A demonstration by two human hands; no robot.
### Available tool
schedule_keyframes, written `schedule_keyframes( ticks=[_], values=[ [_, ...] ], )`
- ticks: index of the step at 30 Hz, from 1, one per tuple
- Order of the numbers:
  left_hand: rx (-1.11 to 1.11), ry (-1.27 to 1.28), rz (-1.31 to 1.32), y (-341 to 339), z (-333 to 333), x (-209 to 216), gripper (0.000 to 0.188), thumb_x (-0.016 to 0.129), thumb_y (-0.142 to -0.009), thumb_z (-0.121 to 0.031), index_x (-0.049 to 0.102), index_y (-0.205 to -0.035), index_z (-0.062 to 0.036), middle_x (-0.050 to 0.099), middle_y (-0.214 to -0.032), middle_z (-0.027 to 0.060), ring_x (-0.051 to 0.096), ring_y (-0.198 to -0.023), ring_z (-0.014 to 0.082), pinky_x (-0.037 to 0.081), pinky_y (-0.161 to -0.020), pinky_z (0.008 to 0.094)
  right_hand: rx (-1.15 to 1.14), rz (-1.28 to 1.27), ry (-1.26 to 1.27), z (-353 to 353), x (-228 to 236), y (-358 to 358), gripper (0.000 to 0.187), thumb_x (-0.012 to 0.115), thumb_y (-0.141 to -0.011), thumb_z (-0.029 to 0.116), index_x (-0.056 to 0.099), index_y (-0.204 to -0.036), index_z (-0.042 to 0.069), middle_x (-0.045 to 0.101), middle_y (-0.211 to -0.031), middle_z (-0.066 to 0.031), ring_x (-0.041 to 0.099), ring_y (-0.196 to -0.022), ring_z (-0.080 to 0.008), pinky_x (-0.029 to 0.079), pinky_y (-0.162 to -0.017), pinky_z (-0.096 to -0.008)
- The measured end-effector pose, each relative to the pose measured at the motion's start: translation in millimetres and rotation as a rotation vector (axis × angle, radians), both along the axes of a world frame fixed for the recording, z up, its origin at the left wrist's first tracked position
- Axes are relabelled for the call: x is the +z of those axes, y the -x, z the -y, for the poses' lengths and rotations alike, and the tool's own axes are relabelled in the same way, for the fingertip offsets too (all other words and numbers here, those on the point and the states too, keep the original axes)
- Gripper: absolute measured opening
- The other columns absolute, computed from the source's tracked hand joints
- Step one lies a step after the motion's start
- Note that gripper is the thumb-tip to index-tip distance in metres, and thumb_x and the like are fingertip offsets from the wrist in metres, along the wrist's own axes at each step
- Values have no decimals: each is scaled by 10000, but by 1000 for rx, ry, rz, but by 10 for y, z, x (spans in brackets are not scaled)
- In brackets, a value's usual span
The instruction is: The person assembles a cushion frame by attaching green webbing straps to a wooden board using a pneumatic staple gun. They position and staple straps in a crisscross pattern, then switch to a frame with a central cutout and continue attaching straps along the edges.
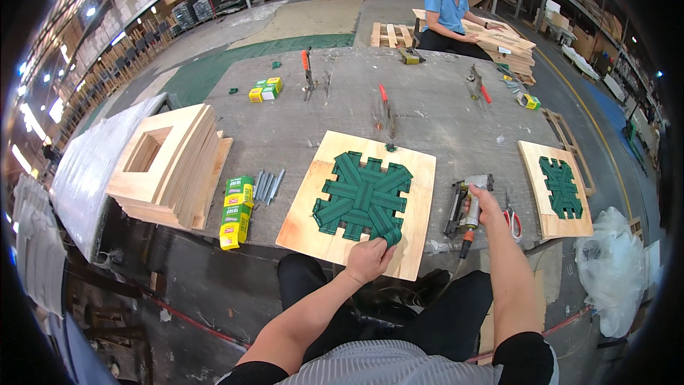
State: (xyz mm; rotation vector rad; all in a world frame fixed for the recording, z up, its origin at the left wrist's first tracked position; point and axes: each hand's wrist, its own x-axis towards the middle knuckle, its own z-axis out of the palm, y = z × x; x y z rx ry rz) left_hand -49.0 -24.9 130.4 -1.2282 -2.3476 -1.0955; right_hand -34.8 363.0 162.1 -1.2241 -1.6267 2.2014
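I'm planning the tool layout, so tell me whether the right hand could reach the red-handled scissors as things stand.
Probably yes: the scissors lie beside the right hand, with nothing visible covering them. That hand grips the pneumatic tool, so it would likely have to let go first.

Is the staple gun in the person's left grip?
No, the right grip holds the staple gun; the left grip pinches a green strap.

I watch through the left fisheye on the wearer's head, perched above the near side of the worktable [434,114], facing down and forward across it. The left hand [369,260] and right hand [486,203] sit close below me at the table's near edge; beyond its far edge, my wide view reaches a co-worker [443,13] and open floor [306,20].
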Motion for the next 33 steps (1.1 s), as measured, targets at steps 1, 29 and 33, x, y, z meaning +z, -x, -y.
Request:
schedule_keyframes(
  ticks=[1, 29, 33],
  values=[
    [-7, -4, 4, 12, -18, -3, 265, 708, -950, -222, 580, -782, -61, 574, -696, 114, 610, -610, 327, 489, -555, 444, -11, 57, -66, -64, 8, -9, 299, 768, -946, 372, 669, -1069, 117, 619, -817, -34, 597, -638, -183, 516, -549, -372],
    [78, -26, 787, -167, 194, 96, 325, 653, -1036, -302, 670, -915, -1, 703, -804, 60, 644, -668, 169, 457, -594, 341, 338, 323, -908, -629, 457, -1312, 712, 738, -812, 99, 496, -1476, 11, 706, -1211, -204, 711, -1054, -323, 567, -855, -404],
    [89, -414, 1397, -212, 282, 87, 272, 599, -1072, -250, 701, -1038, 1, 745, -980, 46, 691, -834, 154, 549, -749, 320, 478, 2, -971, -61, 629, -1210, 681, 857, -793, 280, 581, -1383, 80, 726, -1074, -172, 716, -924, -330, 561, -797, -423]
  ],
)
